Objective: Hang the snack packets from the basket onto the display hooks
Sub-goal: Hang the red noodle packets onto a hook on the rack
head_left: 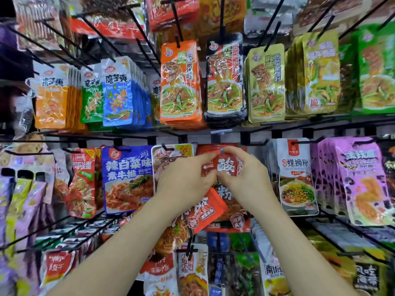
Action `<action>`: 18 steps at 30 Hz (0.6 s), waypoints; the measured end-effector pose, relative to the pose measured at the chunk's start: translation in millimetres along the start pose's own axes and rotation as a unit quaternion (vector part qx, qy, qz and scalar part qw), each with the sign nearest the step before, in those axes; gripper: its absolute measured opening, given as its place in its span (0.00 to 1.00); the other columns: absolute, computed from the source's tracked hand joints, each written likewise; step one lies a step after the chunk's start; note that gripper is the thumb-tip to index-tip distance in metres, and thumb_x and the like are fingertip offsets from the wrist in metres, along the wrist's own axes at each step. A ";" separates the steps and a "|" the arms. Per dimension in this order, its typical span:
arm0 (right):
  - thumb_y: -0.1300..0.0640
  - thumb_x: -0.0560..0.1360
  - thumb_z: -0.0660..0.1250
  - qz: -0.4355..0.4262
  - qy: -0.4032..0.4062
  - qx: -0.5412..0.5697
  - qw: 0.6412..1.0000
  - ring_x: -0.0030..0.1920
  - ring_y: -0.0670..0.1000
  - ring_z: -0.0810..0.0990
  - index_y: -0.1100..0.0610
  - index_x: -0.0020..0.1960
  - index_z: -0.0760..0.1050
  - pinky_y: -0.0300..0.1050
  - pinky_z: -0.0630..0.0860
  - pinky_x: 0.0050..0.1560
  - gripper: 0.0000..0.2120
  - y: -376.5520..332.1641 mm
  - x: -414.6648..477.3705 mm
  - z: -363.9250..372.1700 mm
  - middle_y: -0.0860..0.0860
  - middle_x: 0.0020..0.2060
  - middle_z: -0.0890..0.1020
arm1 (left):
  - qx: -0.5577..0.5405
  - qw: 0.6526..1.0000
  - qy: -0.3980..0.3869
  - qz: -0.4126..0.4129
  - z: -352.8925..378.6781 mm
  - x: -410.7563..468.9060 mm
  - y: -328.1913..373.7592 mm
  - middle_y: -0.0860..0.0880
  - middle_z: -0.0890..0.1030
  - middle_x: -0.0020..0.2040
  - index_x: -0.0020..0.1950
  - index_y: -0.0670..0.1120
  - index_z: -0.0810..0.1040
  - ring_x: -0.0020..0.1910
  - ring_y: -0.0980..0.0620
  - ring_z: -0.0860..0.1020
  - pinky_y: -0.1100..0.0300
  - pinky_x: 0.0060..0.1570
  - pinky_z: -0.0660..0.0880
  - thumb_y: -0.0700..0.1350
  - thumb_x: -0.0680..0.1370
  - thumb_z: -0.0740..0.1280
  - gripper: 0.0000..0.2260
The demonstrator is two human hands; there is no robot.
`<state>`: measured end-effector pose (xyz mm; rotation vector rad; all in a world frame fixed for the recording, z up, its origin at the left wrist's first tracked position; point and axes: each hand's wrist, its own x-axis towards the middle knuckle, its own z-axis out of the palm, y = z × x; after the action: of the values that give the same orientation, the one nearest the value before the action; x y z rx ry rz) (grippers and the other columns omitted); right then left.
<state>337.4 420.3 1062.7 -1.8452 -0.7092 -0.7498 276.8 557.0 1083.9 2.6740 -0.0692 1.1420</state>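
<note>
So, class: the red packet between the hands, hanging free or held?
Held: left hand and right hand pinch the red packet near its top. Hooked yet: cannot tell.

Orange packs [181,82], black packs [224,82] and gold packs [266,86] hang side by side in the rack's upper row. Below the crossbar [299,126], a blue pack [128,178] hangs left of centre, with white packs [296,178] and purple packs [359,180] toward the right edge.

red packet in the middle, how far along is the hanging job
Done: neighbouring hooks already carry blue packets and white packets. In hand: left hand and right hand pinch the red packet by its top at hook height; not seen hung yet. Left: the basket is out of view, so the remainder cannot be told.
</note>
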 end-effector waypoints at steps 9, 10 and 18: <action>0.41 0.71 0.71 0.037 -0.078 -0.216 0.973 0.54 0.57 0.77 0.39 0.74 0.54 0.48 0.75 0.45 0.38 5.5 1.7 9.3 0.53 0.61 0.65 | -0.109 0.987 -0.090 -0.074 18.3 10.1 -16.8 0.56 0.76 0.33 0.76 0.53 0.62 0.30 0.59 0.74 0.61 0.30 0.66 0.55 0.80 0.62 0.25; 0.40 0.71 0.71 0.036 -0.077 -0.240 0.967 0.55 0.58 0.76 0.40 0.74 0.53 0.48 0.74 0.45 0.39 6.2 2.5 12.1 0.53 0.61 0.64 | -0.106 0.986 -0.098 -0.077 19.7 11.1 -17.5 0.55 0.76 0.34 0.77 0.53 0.61 0.30 0.58 0.74 0.61 0.31 0.67 0.55 0.81 0.61 0.25; 0.41 0.71 0.71 0.036 -0.049 -0.323 0.944 0.64 0.59 0.63 0.45 0.76 0.48 0.51 0.74 0.50 0.43 11.6 4.4 27.9 0.58 0.66 0.59 | -0.156 0.983 -0.037 -0.090 19.2 12.3 -19.7 0.60 0.78 0.32 0.55 0.48 0.82 0.32 0.63 0.74 0.66 0.33 0.70 0.54 0.80 0.64 0.13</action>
<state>353.9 442.8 1050.4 -2.5021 -0.4788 -0.9184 301.6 572.2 1076.1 2.3896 -0.0166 0.8942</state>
